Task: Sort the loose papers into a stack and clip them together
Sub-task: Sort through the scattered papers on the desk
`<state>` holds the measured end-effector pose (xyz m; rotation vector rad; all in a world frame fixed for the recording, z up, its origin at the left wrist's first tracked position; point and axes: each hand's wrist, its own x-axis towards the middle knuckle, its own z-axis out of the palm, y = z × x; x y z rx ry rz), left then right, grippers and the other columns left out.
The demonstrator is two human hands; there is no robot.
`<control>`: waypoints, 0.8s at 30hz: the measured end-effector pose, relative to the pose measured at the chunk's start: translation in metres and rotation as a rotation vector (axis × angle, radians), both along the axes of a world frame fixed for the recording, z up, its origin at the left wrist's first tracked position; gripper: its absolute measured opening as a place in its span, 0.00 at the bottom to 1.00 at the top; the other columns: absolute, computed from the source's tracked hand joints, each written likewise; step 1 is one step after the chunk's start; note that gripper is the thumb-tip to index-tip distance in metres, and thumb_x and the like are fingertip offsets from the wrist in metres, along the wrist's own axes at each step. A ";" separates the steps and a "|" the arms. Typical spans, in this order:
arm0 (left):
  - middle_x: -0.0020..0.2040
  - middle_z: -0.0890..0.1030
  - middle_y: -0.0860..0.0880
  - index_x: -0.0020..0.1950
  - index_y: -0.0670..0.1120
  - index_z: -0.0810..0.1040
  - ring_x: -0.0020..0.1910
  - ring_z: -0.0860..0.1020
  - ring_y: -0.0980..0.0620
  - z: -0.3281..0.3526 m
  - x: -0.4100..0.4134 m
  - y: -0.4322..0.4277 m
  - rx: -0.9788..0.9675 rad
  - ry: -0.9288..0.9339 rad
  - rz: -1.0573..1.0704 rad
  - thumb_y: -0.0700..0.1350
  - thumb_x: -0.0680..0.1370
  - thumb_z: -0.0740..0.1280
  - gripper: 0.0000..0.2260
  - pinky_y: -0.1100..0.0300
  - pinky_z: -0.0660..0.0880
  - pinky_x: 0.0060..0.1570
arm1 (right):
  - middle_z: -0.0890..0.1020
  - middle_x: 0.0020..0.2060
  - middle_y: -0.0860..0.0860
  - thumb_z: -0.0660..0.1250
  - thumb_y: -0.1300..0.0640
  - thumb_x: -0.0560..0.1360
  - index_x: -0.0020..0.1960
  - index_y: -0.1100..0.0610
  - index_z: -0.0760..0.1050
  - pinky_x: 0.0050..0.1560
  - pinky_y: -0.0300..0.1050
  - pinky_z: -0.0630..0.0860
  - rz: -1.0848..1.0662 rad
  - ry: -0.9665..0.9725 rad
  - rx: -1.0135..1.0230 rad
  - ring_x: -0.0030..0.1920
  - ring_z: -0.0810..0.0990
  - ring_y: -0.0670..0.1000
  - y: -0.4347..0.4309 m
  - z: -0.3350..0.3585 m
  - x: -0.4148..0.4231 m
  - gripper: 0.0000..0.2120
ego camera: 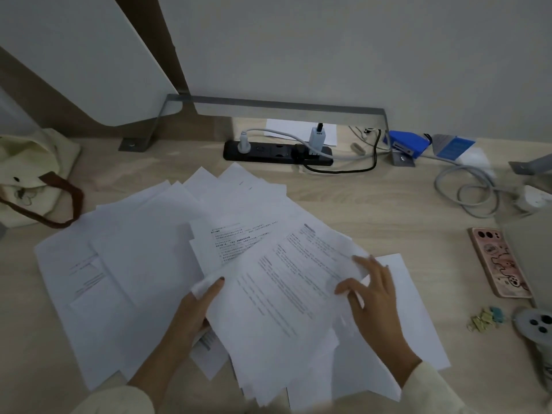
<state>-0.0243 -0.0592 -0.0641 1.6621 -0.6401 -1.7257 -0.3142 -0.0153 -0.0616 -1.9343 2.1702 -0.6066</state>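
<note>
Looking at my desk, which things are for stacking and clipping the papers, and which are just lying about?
For the job: loose white printed paper sheets, in the left hand and under the right hand; small yellow and teal clips.
Lying about: pink cased phone; black power strip; cream cloth tote bag; grey coiled cable.

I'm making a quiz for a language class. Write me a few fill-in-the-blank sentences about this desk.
Both the left hand and the right hand touch the loose ___.
The clips lie on the desk to the ___ of the papers.
The phone has a ___ case.
The power strip is ___.
Missing words: papers; right; pink; black.
</note>
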 end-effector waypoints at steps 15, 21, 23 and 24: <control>0.51 0.81 0.44 0.57 0.45 0.77 0.48 0.80 0.45 -0.014 -0.002 -0.001 0.046 -0.074 -0.069 0.41 0.77 0.64 0.10 0.56 0.80 0.44 | 0.81 0.53 0.57 0.59 0.68 0.76 0.59 0.61 0.74 0.52 0.51 0.77 -0.539 -1.236 0.508 0.50 0.80 0.57 -0.004 0.006 0.039 0.14; 0.49 0.82 0.46 0.56 0.46 0.75 0.47 0.81 0.47 -0.009 -0.009 -0.005 0.017 -0.079 -0.063 0.44 0.77 0.64 0.08 0.60 0.80 0.39 | 0.81 0.45 0.56 0.59 0.64 0.74 0.49 0.61 0.76 0.47 0.51 0.77 -0.293 -0.712 0.663 0.45 0.80 0.57 -0.052 0.014 0.021 0.08; 0.50 0.81 0.48 0.57 0.48 0.75 0.48 0.81 0.49 -0.009 -0.012 -0.003 -0.014 -0.093 -0.085 0.45 0.77 0.64 0.09 0.60 0.79 0.40 | 0.80 0.43 0.54 0.56 0.64 0.75 0.52 0.59 0.74 0.40 0.43 0.74 -0.138 -0.568 0.667 0.44 0.78 0.55 -0.066 0.013 0.032 0.10; 0.50 0.81 0.49 0.57 0.48 0.74 0.48 0.81 0.50 -0.010 -0.013 -0.002 -0.025 -0.100 -0.092 0.44 0.77 0.64 0.09 0.62 0.79 0.38 | 0.79 0.43 0.55 0.55 0.65 0.76 0.55 0.58 0.73 0.40 0.41 0.72 -0.064 -0.529 0.642 0.43 0.77 0.54 -0.072 0.011 0.039 0.12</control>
